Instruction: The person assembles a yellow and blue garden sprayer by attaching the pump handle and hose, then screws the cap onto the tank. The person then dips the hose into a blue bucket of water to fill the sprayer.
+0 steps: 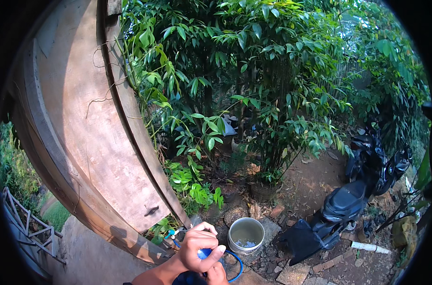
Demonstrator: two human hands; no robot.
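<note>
Close together at the bottom centre are both hands. My left hand [197,249] is closed, its fingers curled and its thumb pointing right. Just below it, my right hand [217,274] shows only in part, its fingers folded in against the left one. A bright blue thing [204,253] peeks out between and behind the hands; its kind is hidden. From behind them a blue hose [238,267] curves out to the right. Beyond the hands stands a pale bucket [233,243] with some water and whitish bits inside. A tap with a teal handle [170,234] is just left of my fingers.
A large wooden board wall [106,156] leans along the left. The black motorbike [342,204] is parked at the right, near a white pipe [370,247] on the ground. Dense leafy bushes [278,71] fill the back. Metal framework [35,237] stands at the far left.
</note>
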